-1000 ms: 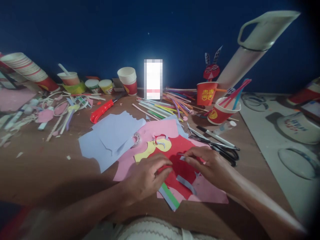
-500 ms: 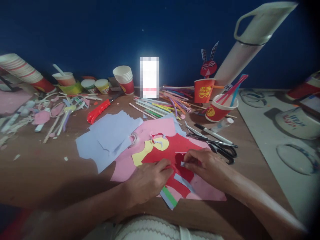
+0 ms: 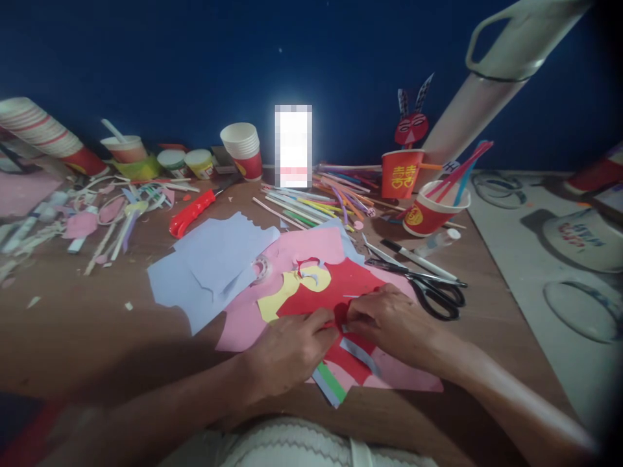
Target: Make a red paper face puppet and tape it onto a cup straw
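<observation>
While both hands are meeting over the red paper, the work is looking like it is somewhere in its middle.
Left hand: the left hand is pressing down on the near-left part of the red paper, fingers curled together, thumb and forefinger pinching at its edge.
Right hand: the right hand is closing its fingertips on something small at the same spot; whether that is a paper scrap or the sheet's own edge, I cannot tell.
Red paper: it is lying on the pink sheet, near the table's front edge, right in front of the person.
Already done, by my judgement: the red paper is showing a cut outline, and a yellow shape is sitting against its far-left side with a small curled cut-out on it.
Loose pieces: a pale blue strip is lying across the red paper's near part, and a green strip is poking out below the left hand.
Left to do, by my judgement: those strips are looking unattached, so placing or fixing seems unfinished.
Tools at rest: black scissors are lying just right of the right hand, untouched; a red utility knife is lying well apart, beyond the lilac paper.
Table: straws and red cups are crowding the far side.
</observation>
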Motion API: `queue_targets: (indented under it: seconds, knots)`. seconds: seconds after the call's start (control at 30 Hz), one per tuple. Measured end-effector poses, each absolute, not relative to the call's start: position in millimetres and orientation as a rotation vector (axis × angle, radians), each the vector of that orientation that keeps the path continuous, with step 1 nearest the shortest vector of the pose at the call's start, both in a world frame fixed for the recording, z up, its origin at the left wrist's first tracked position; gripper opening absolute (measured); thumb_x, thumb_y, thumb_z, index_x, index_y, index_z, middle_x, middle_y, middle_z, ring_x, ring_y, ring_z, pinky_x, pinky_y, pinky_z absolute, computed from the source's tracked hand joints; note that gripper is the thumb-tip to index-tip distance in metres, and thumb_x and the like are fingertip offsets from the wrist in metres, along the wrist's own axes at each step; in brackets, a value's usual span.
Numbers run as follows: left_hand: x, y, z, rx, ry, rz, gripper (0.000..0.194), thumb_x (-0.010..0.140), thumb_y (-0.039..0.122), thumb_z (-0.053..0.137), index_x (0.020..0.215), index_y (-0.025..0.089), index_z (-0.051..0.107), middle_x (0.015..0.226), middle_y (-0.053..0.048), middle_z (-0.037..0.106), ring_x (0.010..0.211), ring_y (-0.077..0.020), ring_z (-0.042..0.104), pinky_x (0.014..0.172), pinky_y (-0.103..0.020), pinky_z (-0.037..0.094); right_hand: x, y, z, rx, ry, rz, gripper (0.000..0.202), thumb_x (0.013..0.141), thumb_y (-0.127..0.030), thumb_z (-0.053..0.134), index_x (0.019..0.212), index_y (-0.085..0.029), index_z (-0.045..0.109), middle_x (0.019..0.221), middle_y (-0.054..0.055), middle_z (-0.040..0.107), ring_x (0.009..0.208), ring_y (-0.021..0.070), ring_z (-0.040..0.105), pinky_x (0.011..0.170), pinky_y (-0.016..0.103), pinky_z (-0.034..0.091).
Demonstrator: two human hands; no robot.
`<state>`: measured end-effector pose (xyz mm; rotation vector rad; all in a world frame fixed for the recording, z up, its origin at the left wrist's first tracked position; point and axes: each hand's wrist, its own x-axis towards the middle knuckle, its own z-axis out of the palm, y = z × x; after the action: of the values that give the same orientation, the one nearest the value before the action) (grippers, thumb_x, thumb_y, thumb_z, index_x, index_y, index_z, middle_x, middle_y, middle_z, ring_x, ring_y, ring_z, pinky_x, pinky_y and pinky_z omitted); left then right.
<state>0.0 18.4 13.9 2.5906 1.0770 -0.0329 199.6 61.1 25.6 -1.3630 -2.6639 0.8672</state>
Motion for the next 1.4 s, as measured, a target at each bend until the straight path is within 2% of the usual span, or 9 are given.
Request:
queue_targets:
  seconds: [0.43, 0.9, 1.2, 1.4]
  knots:
    - [0.2, 18.7, 14.1, 2.580, 1.087, -0.029, 0.020, 0.092, 0.024, 0.034, 0.096, 0.019, 0.053, 0.099, -0.004, 0.056, 0.065, -0.0140, 0.055, 0.055, -0.026, 0.043, 195.8, 61.3, 24.5, -1.349, -2.751, 0.792, 0.013, 0.080, -0.017, 0.057, 0.069, -0.019, 0.062, 0.069, -0.001, 0.069, 0.069, 0.0169, 0.063, 0.068, 0.029, 0.034]
    - [-0.1, 19.4, 13.3, 2.589, 1.077, -0.024, 0.019, 0.092, 0.022, 0.034, 0.096, 0.019, 0.052, 0.103, -0.004, 0.057, 0.067, -0.0135, 0.056, 0.056, -0.026, 0.044, 186.2, 54.4, 24.8, -1.402, -2.849, 0.520, 0.012, 0.077, -0.014, 0.054, 0.067, -0.017, 0.060, 0.069, 0.005, 0.069, 0.067, 0.0201, 0.062, 0.070, 0.034, 0.034]
    - [-0.9, 19.0, 10.3, 2.640, 1.073, -0.018, 0.016, 0.090, 0.021, 0.036, 0.096, 0.020, 0.050, 0.105, -0.004, 0.055, 0.067, -0.0145, 0.056, 0.054, -0.027, 0.044, 185.6, 52.7, 24.1, -1.388, -2.874, 0.460, 0.013, 0.078, -0.015, 0.053, 0.068, -0.017, 0.061, 0.070, 0.006, 0.069, 0.067, 0.0210, 0.062, 0.070, 0.035, 0.034]
    - [-0.8, 17.5, 13.0, 2.662, 1.044, -0.084, 0.018, 0.089, 0.020, 0.038, 0.102, 0.021, 0.050, 0.108, -0.005, 0.054, 0.068, -0.0143, 0.056, 0.053, -0.025, 0.044, 183.9, 52.5, 26.7, -1.394, -2.896, 0.446, 0.012, 0.078, -0.015, 0.053, 0.071, -0.017, 0.062, 0.072, 0.007, 0.069, 0.068, 0.0225, 0.063, 0.069, 0.035, 0.035]
